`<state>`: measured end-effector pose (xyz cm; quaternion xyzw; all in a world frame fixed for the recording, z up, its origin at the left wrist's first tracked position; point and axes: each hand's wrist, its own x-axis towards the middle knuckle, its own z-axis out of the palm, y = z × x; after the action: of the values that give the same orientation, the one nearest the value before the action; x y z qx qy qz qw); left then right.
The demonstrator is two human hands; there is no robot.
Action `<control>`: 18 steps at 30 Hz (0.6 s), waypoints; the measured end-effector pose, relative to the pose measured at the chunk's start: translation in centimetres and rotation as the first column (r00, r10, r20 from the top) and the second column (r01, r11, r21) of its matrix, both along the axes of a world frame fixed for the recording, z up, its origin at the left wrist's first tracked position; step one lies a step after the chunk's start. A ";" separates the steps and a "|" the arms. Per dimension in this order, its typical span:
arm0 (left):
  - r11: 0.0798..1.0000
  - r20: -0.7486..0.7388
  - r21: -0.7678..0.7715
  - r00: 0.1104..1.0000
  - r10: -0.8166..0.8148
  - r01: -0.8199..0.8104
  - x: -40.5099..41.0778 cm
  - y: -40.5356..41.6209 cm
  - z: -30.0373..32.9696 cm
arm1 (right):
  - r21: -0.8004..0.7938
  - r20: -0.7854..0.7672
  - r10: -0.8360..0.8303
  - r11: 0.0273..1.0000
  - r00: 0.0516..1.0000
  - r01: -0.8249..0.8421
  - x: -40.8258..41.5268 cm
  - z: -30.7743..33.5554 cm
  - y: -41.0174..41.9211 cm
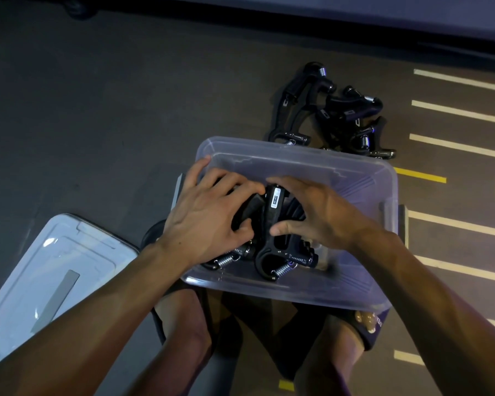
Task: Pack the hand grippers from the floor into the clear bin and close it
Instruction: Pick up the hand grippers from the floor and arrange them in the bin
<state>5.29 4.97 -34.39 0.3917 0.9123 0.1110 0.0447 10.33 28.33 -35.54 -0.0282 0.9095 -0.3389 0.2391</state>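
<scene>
A clear bin (297, 164) is sitting open on the dark floor (83, 124), just in front of the person's knees. Both hands are reaching down into it. The left hand (209, 215) is lying over a cluster of black hand grippers (272, 224) inside the bin, its fingers curling round the dark handles in a closed grip on them. The right hand (312, 212) is coming in from the other side, its thumb pressing against the handle of the upright gripper with the white label and its fingers bending over the top of the same cluster, so its grip is also holding the grippers. The springs and adjustment ends of the packed grippers are pointing toward the near wall of the bin.

Beyond the far rim of the bin, a pile of more hand grippers (335, 110) is lying on the floor, touching or nearly touching that rim. The clear lid (49, 270) is resting on the floor to the left of the bin, apart from it. White and yellow painted lines (457, 112) are running across the floor on the right.
</scene>
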 end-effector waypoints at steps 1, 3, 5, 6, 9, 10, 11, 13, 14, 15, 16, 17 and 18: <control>1.000 0.002 -0.002 1.000 -0.001 0.001 0.0 0.0 0.0 | 0.001 -0.001 0.005 1.000 1.000 -0.005 0.0 -0.2 0.0; 1.000 0.007 0.000 1.000 0.001 -0.001 0.0 0.0 0.1 | 0.010 -0.014 0.016 1.000 1.000 -0.016 0.0 -0.4 0.0; 1.000 0.010 0.005 1.000 0.003 -0.003 0.0 0.0 0.1 | 0.018 -0.031 0.021 1.000 0.999 -0.021 0.2 -0.8 0.0; 1.000 0.011 0.008 1.000 0.002 -0.003 0.0 0.0 0.1 | 0.016 -0.036 0.022 1.000 0.999 -0.022 0.2 -0.9 0.0; 1.000 0.008 0.014 1.000 -0.001 0.001 0.0 0.0 0.1 | -0.014 -0.049 0.031 0.999 0.998 -0.032 0.3 -1.1 0.3; 1.000 0.006 0.014 1.000 -0.002 0.002 0.0 0.0 0.0 | -0.021 -0.054 0.033 0.999 0.998 -0.034 0.3 -1.0 0.3; 1.000 0.005 0.013 1.000 -0.004 0.004 0.1 0.0 0.0 | -0.025 -0.061 0.035 0.999 0.998 -0.037 0.4 -0.9 0.3; 1.000 0.006 0.013 1.000 -0.004 0.003 0.1 0.0 0.0 | -0.020 -0.073 0.038 0.999 0.997 -0.039 0.5 -0.9 0.2; 1.000 0.007 0.012 1.000 -0.003 0.003 0.1 0.0 0.0 | -0.010 -0.073 0.038 0.999 0.997 -0.039 0.6 -0.9 0.1; 1.000 0.007 0.012 1.000 -0.002 0.002 0.1 0.0 0.0 | 0.000 -0.070 0.036 0.999 0.997 -0.036 0.7 -0.9 0.1; 1.000 0.005 0.013 1.000 0.000 0.000 0.1 0.0 0.0 | 0.014 -0.067 0.034 0.999 0.997 -0.033 0.8 -0.8 0.0; 1.000 0.003 0.014 1.000 0.003 -0.003 0.1 0.0 0.0 | 0.026 -0.071 0.034 0.999 0.997 -0.032 0.8 -0.7 -0.1; 1.000 0.000 0.014 1.000 0.006 -0.006 0.1 0.0 0.0 | 0.037 -0.081 0.039 0.999 0.996 -0.036 1.0 -0.6 -0.1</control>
<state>5.41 4.98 -34.43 0.3894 0.9126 0.1177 0.0414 11.28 28.22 -36.13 -0.0548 0.9236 -0.3169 0.2086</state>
